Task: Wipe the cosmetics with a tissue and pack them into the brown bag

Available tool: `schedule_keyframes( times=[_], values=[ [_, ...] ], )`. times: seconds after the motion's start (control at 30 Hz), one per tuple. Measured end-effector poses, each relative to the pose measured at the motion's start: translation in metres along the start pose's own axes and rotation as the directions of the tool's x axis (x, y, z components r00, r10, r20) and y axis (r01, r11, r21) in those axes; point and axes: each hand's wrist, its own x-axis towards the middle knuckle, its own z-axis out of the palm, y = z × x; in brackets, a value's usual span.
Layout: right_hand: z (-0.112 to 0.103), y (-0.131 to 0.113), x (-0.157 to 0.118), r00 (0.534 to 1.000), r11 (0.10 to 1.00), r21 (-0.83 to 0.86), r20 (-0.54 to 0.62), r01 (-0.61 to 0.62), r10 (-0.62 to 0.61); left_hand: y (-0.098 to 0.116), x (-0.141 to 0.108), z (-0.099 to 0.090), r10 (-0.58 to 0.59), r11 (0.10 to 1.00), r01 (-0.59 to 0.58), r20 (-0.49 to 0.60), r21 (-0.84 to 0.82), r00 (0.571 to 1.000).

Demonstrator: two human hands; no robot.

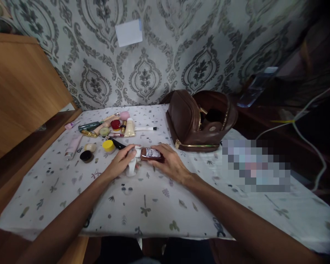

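Note:
Over the middle of the table, my right hand point(172, 163) is closed around the base end of a small brown bottle point(151, 153) with a printed label. The bottle lies on its side, its other end pointing left. My left hand point(122, 161) pinches a crumpled white tissue point(131, 169) against that left end, so the bottle's cap is hidden. Just behind my left hand are a black-handled item point(116, 143) and a yellow-lidded jar point(108, 146). A brown cosmetic bag point(185, 119) stands unzipped behind my right hand.
Several cosmetics lie at the back left, among them a cream tube point(129, 128), a red-lidded jar point(116, 125), a pink tube point(73, 146) and a black-lidded jar point(86, 156). A white brush point(145, 128) lies behind my hands. A wooden panel point(24, 73) borders the left side.

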Motion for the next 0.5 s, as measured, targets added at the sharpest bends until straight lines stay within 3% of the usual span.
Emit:
schedule_keyframes(
  times=[0.23,0.5],
  values=[
    [0.001,-0.011,-0.002,0.997,0.991,-0.125,-0.054,0.041,-0.048,-0.005,0.0,0.001,-0.036,0.997,0.041,0.078,-0.066,0.996],
    [0.003,-0.009,-0.003,0.985,0.951,-0.286,-0.081,0.122,-0.15,-0.006,0.001,0.0,-0.043,0.998,0.045,0.055,-0.046,0.998]
  ],
)
